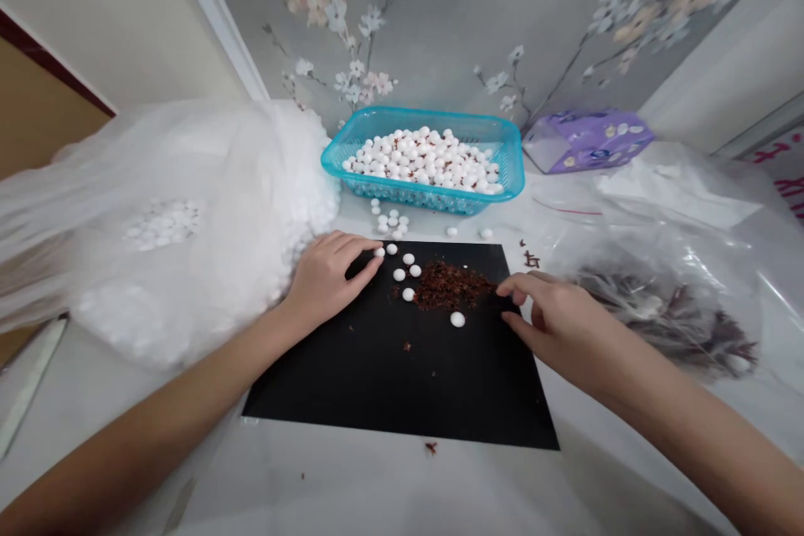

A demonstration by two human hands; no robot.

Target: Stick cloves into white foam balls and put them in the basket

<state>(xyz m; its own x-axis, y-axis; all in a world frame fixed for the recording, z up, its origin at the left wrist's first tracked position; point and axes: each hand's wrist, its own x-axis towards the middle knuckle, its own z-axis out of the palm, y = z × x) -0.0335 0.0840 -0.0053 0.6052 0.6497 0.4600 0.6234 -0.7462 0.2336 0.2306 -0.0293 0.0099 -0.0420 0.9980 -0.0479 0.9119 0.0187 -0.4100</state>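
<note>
Forearms (188, 402); left fingers (359, 243) pinch white ball (379, 252); right fingers (516, 283) parted beside brown bits (449, 285); basket (414, 188) holds balls (427, 159).

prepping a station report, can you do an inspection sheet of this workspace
Surface: white table with a black mat.
Job's things: white balls and a pile of reddish-brown bits on the mat; turquoise basket of white balls behind it; plastic bag of white balls at left, clear bag of dark brown pieces at right.
Clutter: loose balls between basket and mat; stray bits on the table; purple packet.
Hands: left hand pinches a white ball; right hand is at the pile's right edge, its grip unclear.
Cables: nothing seen.
Surroundings: grey wall with blossom pattern.
</note>
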